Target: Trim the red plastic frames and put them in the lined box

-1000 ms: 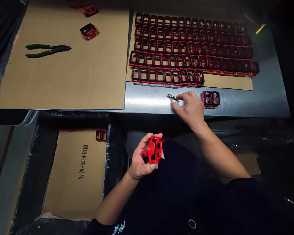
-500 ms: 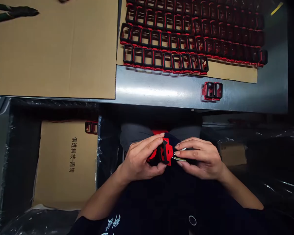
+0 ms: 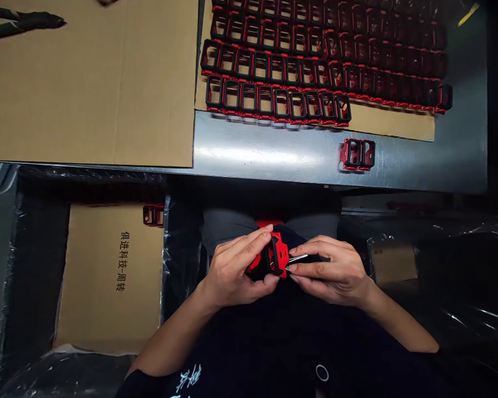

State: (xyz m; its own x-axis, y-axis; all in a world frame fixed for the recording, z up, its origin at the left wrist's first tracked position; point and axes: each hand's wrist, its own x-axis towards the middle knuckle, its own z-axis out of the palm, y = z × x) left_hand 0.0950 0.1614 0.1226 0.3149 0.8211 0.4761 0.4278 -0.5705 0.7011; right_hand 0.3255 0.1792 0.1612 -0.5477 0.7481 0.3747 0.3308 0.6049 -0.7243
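Left hand [image 3: 232,271] grips a red part [image 3: 279,255] over the lap, below the near edge of the tabletop [image 3: 398,166]. Thumb under, fingers [image 3: 249,246] curled over the top; the part has a black frame on its right face. Right hand [image 3: 336,273] pinches tweezers [image 3: 297,258] between thumb and forefinger, tips pointing left and touching the part's right edge. Both hands clenched on what they hold, knuckles nearly meeting.

On the tabletop, well apart from the hands:
- Rows of parts [image 3: 315,66], red with black frames, packed side by side on a cardboard sheet [image 3: 398,126]. The nearest row is shorter than those behind it.
- A pair of parts [image 3: 357,154] lies alone on bare metal, just in front of that sheet, to the right.
- A larger cardboard sheet [image 3: 87,88] covers the left half. Green-handled pliers [image 3: 20,25] lie at its far left corner, partly cut off by the frame.
- A yellow strip [image 3: 468,14] at the far right; cannot tell what it is.

Below the tabletop on the left, a box [image 3: 108,276] lined with plastic film holds a cardboard layer with printed characters. Two more parts [image 3: 154,214] sit at its upper right corner.
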